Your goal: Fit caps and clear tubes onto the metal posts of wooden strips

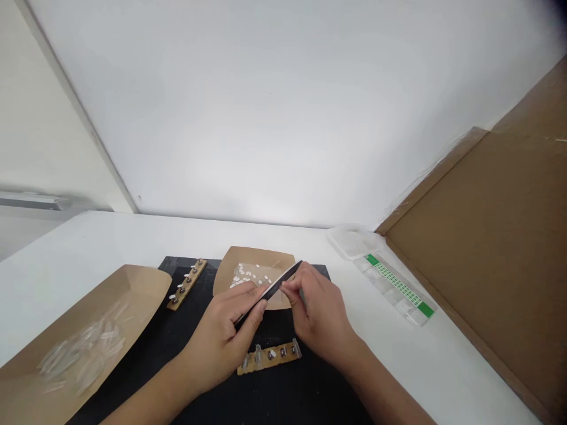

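My left hand [233, 321] is closed around a thin black nail file [275, 285] with a pale edge, which slants up to the right. My right hand [316, 307] pinches close against the file's upper part; what lies between its fingertips is too small to make out. Below the hands, a brown holder strip [277, 357] carries several round studs, some with clear nail tips [258, 356] standing on them. Behind the file, a small brown paper tray [230, 262] contains white adhesive tabs [248, 274], partly hidden by my hands.
A black mat [283, 401] lies on the white table [146, 236]. On its left is another holder strip [188, 283] with white tabs. A larger brown tray [146, 280] holds loose clear nail tips. At right are a green-and-clear plastic packet [398, 286] and a cardboard wall [491, 236].
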`<state>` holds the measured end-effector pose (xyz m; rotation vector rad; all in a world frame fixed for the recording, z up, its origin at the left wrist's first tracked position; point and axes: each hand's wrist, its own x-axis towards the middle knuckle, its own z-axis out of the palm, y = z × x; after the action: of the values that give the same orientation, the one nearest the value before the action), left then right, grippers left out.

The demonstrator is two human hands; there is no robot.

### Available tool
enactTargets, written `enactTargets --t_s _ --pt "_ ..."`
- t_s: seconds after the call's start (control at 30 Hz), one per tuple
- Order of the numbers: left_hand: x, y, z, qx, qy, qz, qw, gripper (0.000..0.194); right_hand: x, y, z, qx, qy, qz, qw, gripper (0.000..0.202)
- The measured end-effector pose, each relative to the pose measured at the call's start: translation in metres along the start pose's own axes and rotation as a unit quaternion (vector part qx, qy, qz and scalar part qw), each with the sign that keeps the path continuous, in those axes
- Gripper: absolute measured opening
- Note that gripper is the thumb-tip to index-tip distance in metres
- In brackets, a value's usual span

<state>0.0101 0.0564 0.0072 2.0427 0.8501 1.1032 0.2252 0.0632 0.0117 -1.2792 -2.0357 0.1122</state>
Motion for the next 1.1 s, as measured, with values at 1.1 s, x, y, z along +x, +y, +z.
enactTargets --t_s 1.1 --pt "0.004 -0.022 -0.039 0.537 0.024 -0.295 0.79 0.044 -0.015 0.001 0.002 0.164 -0.03 -0.107 0.98 0.016"
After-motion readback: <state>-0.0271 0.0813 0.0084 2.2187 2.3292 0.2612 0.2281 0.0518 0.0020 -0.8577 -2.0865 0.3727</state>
